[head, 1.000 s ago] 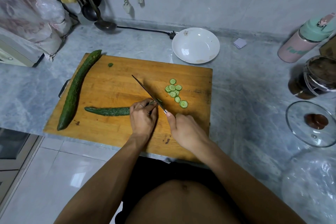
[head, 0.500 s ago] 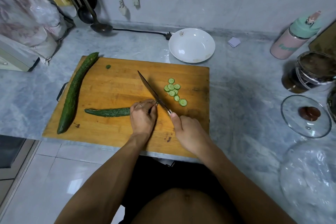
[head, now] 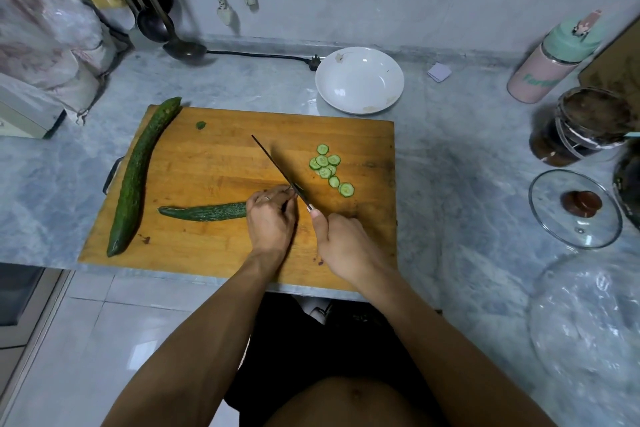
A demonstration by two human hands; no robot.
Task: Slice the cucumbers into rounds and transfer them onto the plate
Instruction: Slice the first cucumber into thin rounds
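On the wooden board (head: 214, 163) a half-cut cucumber (head: 204, 212) lies long-ways, left to right. Its cut end hides under the left hand (head: 271, 218), whose curled fingers press it down. The right hand (head: 343, 246) wraps around the knife (head: 280, 172) handle, so I can't see the handle. The blade touches the left fingers right at the cut end and points far and left. Cut rounds (head: 329, 168) sit just right of the blade. A whole cucumber (head: 138, 173) waits far left. The white plate (head: 394, 94) sits beyond the board, holding no rounds yet.

Bare worktop (head: 450, 163) lies open between the cutting board (head: 214, 163) and plate (head: 359, 80). A glass lid (head: 575, 208) and jar (head: 585, 128) crowd the right side.
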